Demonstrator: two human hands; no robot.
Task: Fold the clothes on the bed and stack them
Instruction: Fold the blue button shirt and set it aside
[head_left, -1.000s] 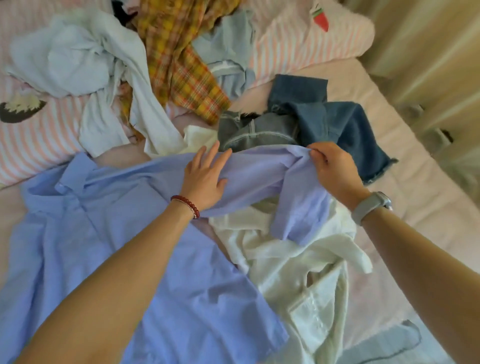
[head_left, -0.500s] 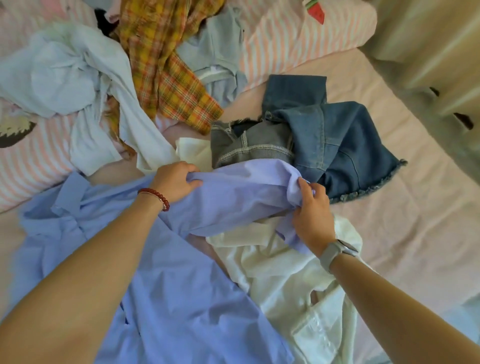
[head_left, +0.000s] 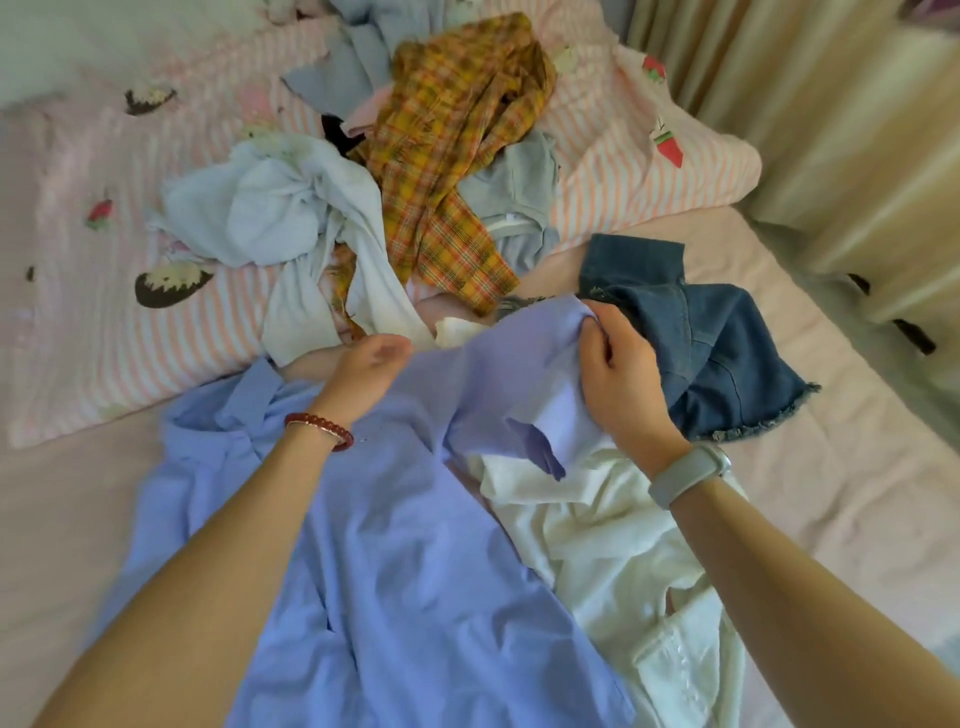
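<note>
A light blue shirt (head_left: 395, 561) lies spread over the pink bed (head_left: 841, 488) in front of me. Its sleeve is lifted off the bed. My right hand (head_left: 618, 384) grips the sleeve's upper end in a fist, and the cuff hangs down under it. My left hand (head_left: 363, 374) holds the sleeve near the shoulder with curled fingers. A cream white garment (head_left: 613, 551) lies partly under the shirt on the right. Dark blue denim shorts (head_left: 717, 332) lie just beyond my right hand.
Behind the shirt is a heap: a yellow plaid shirt (head_left: 447, 156), a pale blue garment (head_left: 270, 208) and a grey-blue piece (head_left: 514, 187). They rest on pink striped pillows (head_left: 93, 291). Beige curtains (head_left: 831, 130) hang along the right side.
Both hands have lifted the sleeve higher, and my right hand has closed in a fist over its end. The camera tilted up, showing more of the pillows.
</note>
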